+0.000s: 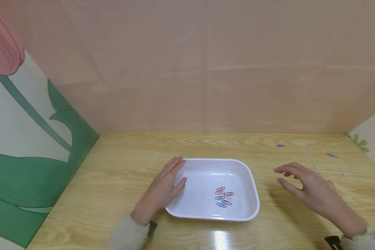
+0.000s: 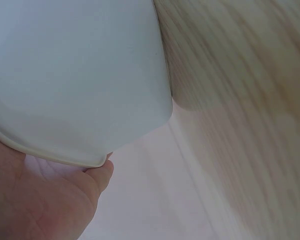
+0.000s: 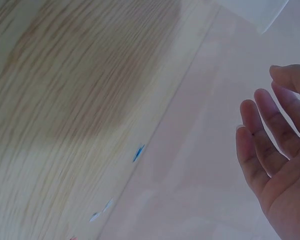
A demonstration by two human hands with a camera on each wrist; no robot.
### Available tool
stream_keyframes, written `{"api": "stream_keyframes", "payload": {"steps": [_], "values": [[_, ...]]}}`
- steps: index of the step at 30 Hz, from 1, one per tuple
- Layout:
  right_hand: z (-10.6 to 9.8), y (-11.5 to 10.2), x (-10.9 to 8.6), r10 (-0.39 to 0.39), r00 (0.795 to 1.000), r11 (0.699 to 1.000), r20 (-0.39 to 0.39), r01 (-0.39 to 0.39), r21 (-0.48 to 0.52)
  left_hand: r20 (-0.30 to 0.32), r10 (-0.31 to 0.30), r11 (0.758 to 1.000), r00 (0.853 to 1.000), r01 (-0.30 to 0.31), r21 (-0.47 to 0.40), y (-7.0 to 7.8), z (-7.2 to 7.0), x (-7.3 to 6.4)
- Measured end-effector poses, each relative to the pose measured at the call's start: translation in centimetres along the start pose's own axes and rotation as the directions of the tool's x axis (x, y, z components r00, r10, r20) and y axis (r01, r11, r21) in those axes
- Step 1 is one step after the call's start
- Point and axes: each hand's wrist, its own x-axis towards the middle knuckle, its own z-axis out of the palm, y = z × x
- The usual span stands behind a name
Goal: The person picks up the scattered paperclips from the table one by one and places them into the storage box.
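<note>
A white tray (image 1: 203, 211) stands on the table with several coloured paper clips (image 1: 220, 198) lying in its right half, red, pink, green, blue and white. My left hand (image 1: 164, 189) holds its left rim, the thumb over the inner side and the fingers along the far left corner. In the left wrist view the hand (image 2: 50, 200) meets the rim from outside. Right of the tray, my right hand (image 1: 314, 191) hovers over the table, fingers loosely bent and thumb apart. Nothing shows between those fingers in the right wrist view, where the hand (image 3: 280, 155) is seen palm side.
Loose paper clips lie at the table's right: a blue clip (image 1: 280, 146) at the back, another blue clip (image 1: 332, 155), a red clip (image 1: 332, 184) close to my right hand, and several whitish clips (image 1: 316, 166). A pinkish sheet (image 1: 206, 86) hangs behind the wooden table (image 1: 118, 166).
</note>
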Motion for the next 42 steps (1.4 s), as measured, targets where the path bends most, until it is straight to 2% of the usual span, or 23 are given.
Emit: {"api": "stream_keyframes", "payload": {"steps": [17, 29, 34, 40, 42], "values": [[-1.4, 4.5, -1.2, -0.002, 0.998, 0.999, 0.059, 0.004, -0.039, 0.016, -0.015, 1.000, 1.000, 0.015, 0.009, 0.1, -0.1, 0.2], [-2.4, 7.7, -2.6, 0.078, 0.983, 0.994, 0.166, -0.063, -0.091, 0.023, -0.024, 1.000, 0.999, 0.024, 0.010, 0.1, 0.0, 0.1], [-2.9, 9.1, -3.3, 0.139, 0.968, 0.988, 0.210, -0.122, -0.094, 0.019, -0.025, 1.000, 1.000, 0.025, 0.008, 0.1, -0.1, 0.0], [-3.2, 10.2, -4.1, 0.210, 0.933, 0.976, 0.293, -0.184, -0.114, 0.018, -0.027, 1.000, 0.999, 0.027, 0.004, 0.1, -0.1, 0.0], [-3.2, 10.6, -4.4, 0.214, 0.931, 0.975, 0.295, -0.184, -0.125, 0.021, -0.031, 1.000, 0.999, 0.031, 0.006, 0.1, -0.1, 0.0]]}}
